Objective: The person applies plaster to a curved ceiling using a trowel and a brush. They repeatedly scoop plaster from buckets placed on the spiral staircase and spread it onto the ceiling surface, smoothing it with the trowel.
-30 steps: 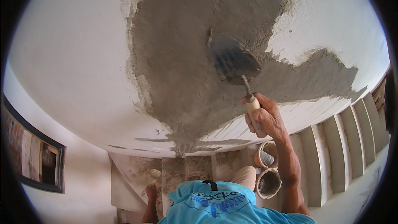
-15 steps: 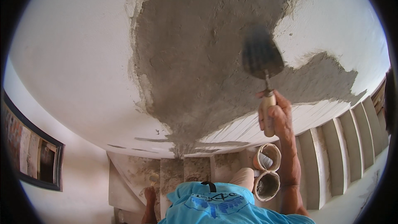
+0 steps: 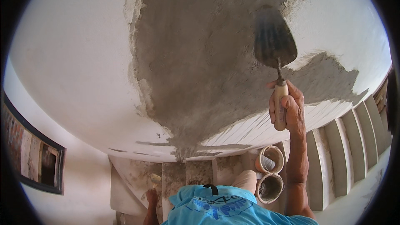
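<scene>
Trowel (image 3: pixel 276 37) has moved R and a bit up vs 1 s ago: was over mid patch w/ blade leaning L, now at the patch's R edge, blade nearly upright, tip up. R hand (image 3: pixel 291 104) went w/ it, fingers wrapped tight round the pale handle. Blade tip blurred; can't tell if it touches the wall. L hand (image 3: pixel 152 196) hasn't shifted much: low L, closed on a small pale-headed brush (image 3: pixel 156 179), head up.

Grey render patch (image 3: pixel 200 58) looks unchanged: ragged edges, white wall (image 3: pixel 75 58) both sides, thin grey smears at the bottom. Blade hides a bit of its R border.

Two buckets sit touching, just L of R forearm: upper bucket (image 3: pixel 277 157) w/ a pale item inside, lower bucket (image 3: pixel 279 181) w/ grey stuff, details unclear. Bent leg (image 3: pixel 246 179) right beside them. R forearm crosses in front of the stairs (image 3: pixel 335 156), blocking part. Blue shirt (image 3: pixel 216 206) covers the lower middle, incl. some steps. Dark-framed window (image 3: pixel 61 168) far L, well apart from the work.
</scene>
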Action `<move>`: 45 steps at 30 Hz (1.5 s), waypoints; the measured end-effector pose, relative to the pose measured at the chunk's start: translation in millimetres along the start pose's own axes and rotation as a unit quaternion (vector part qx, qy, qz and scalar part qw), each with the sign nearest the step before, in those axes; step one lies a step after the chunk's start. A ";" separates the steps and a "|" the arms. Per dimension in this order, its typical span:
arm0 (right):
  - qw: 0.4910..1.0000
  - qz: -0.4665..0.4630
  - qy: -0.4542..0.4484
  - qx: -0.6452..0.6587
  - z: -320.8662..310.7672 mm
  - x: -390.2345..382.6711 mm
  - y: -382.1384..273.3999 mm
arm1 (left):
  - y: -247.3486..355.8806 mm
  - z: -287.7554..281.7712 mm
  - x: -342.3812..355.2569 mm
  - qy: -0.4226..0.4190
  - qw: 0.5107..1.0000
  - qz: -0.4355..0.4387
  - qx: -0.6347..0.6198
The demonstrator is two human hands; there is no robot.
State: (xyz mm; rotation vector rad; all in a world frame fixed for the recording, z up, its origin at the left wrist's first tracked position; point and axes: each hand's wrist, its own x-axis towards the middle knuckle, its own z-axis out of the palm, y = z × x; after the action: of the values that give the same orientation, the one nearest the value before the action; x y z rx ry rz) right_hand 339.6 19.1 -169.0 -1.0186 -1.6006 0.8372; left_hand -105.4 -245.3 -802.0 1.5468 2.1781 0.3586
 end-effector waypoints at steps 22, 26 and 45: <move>0.995 0.059 -0.084 -0.017 23.5 -0.2 -3.9 | -1.3 0.9 7.6 0.012 0.976 -0.122 -0.179; 0.998 0.037 -0.047 0.010 0.3 3.0 4.5 | 5.4 3.1 19.4 0.052 0.977 -0.086 -0.188; 0.984 -0.058 0.043 -0.163 33.1 -18.5 11.7 | 2.8 0.9 8.2 0.039 0.998 0.028 -0.037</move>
State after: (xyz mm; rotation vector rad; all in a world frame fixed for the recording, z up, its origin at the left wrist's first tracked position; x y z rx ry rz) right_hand 312.3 5.9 -194.5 -1.1591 -1.7402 0.4526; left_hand -104.9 -236.7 -803.2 1.5791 2.1565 0.5200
